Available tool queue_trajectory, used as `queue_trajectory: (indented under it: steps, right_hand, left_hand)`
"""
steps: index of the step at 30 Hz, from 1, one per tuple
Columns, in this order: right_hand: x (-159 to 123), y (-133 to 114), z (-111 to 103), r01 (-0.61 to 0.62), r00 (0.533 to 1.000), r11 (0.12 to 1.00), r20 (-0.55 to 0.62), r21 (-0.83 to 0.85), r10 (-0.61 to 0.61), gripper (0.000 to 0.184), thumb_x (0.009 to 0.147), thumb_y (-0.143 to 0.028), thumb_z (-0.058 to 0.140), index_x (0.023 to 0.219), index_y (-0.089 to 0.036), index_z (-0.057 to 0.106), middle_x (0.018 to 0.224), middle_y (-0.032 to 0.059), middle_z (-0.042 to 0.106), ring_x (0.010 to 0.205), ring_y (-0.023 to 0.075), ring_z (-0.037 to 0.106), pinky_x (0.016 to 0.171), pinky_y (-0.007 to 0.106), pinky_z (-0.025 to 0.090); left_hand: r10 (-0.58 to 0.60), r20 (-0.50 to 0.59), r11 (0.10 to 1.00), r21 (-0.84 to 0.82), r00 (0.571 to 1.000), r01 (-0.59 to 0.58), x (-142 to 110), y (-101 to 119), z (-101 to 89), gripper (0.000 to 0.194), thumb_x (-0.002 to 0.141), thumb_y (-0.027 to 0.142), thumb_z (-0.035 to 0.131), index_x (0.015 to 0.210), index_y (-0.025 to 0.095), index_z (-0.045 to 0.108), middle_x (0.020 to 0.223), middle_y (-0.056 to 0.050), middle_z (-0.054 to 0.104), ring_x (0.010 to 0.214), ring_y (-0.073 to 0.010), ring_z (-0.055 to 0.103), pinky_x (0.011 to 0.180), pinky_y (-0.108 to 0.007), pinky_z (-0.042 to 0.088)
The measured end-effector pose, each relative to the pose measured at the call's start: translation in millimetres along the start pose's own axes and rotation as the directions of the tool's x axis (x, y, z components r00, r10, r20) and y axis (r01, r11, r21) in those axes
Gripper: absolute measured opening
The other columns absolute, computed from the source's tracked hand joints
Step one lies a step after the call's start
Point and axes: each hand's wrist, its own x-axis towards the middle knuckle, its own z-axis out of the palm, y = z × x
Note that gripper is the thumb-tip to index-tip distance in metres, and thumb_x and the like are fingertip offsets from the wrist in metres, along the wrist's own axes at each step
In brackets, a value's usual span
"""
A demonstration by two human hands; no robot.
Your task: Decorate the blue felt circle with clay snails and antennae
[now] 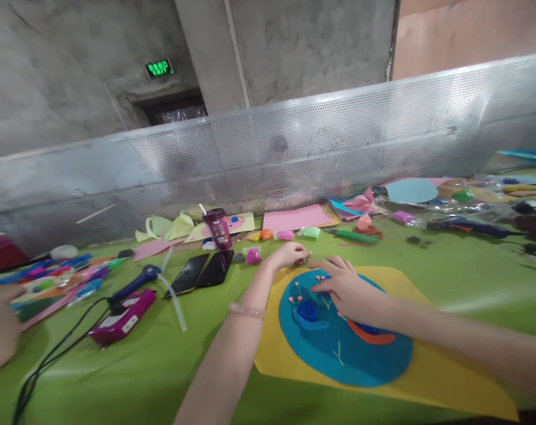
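My left hand [289, 255], with a beaded bracelet [247, 311] on its wrist, is at the far edge of the yellow sheet [272, 354]. Its fingers are curled together around something too small to make out. My right hand [350, 289] hovers over or rests on the blue paper oval [312, 360], fingers apart, with the index finger pointing left; contact is unclear. On the oval are a blue clay snail [307, 313] and an orange-and-blue clay snail [374, 335], partly covered by my right hand. A green clay sprig [338, 352] lies below them.
Small clay packets [284, 235] line the back. To the left are two phones [201, 274], a purple cup [218, 227] with a straw, a glue gun [135, 286] and a magenta power strip [123, 317] with cables. Another person's hand [0, 324] shows at the left edge.
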Motion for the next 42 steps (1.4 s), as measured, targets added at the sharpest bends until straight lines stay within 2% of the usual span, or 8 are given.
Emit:
queue_trajectory:
  steps: [5, 10, 18, 27, 42]
  right_hand:
    - [-4, 1, 2, 0.106, 0.993, 0.991, -0.039, -0.078, -0.109, 0.047, 0.066, 0.0, 0.046, 0.089, -0.031, 0.072, 0.131, 0.0049, 0.046, 0.117, 0.0309, 0.034, 0.092, 0.05, 0.032]
    - [-4, 4, 3, 0.103, 0.993, 0.989, -0.045, -0.102, -0.108, 0.047, 0.069, -0.001, 0.048, 0.094, -0.033, 0.071, 0.132, 0.005, 0.045, 0.117, 0.031, 0.034, 0.093, 0.049, 0.032]
    - [1, 7, 0, 0.125, 0.989, 0.987, 0.096, -0.102, -0.115, 0.054, 0.06, -0.003, 0.062, 0.104, -0.033, 0.066, 0.14, 0.0081, 0.034, 0.122, 0.0355, 0.028, 0.094, 0.051, 0.029]
    - [-4, 12, 1, 0.097, 0.994, 0.987, 0.052, -0.128, -0.091, 0.045, 0.06, -0.003, 0.065, 0.098, -0.028, 0.069, 0.137, 0.0079, 0.039, 0.12, 0.0325, 0.028, 0.095, 0.048, 0.028]
    - [-5, 14, 4, 0.079, 0.997, 0.987, 0.024, -0.138, -0.076, 0.04, 0.066, -0.006, 0.062, 0.097, -0.029, 0.069, 0.13, 0.0074, 0.047, 0.117, 0.0316, 0.032, 0.093, 0.048, 0.03]
  left_hand:
    - [-0.001, 0.011, 0.999, 0.043, 1.0, 0.0, -4, 6, -0.2, 0.012, 0.08, 0.018, 0.051, 0.07, 0.012, 0.056, 0.065, 0.001, 0.058, 0.058, -0.0088, 0.053, 0.061, -0.021, 0.043]
    - [-0.004, 0.002, 0.998, 0.058, 1.0, 0.004, -4, 7, 0.1, 0.013, 0.08, 0.018, 0.052, 0.069, 0.013, 0.056, 0.061, 0.002, 0.056, 0.056, -0.0088, 0.051, 0.06, -0.021, 0.042]
    - [0.004, -0.003, 0.997, 0.075, 1.0, -0.003, -1, 2, -0.8, 0.012, 0.079, 0.019, 0.054, 0.069, 0.013, 0.056, 0.055, 0.005, 0.051, 0.05, -0.0069, 0.045, 0.054, -0.019, 0.039]
    - [-0.023, -0.004, 0.999, -0.03, 1.0, 0.023, 1, 0, 1.0, 0.012, 0.079, 0.017, 0.055, 0.068, 0.013, 0.057, 0.062, 0.002, 0.058, 0.056, -0.0076, 0.052, 0.06, -0.021, 0.043]
    - [-0.032, -0.001, 0.998, -0.048, 0.999, 0.032, 3, -1, 0.9, 0.013, 0.08, 0.017, 0.056, 0.067, 0.013, 0.057, 0.066, 0.001, 0.06, 0.058, -0.0071, 0.053, 0.063, -0.02, 0.044]
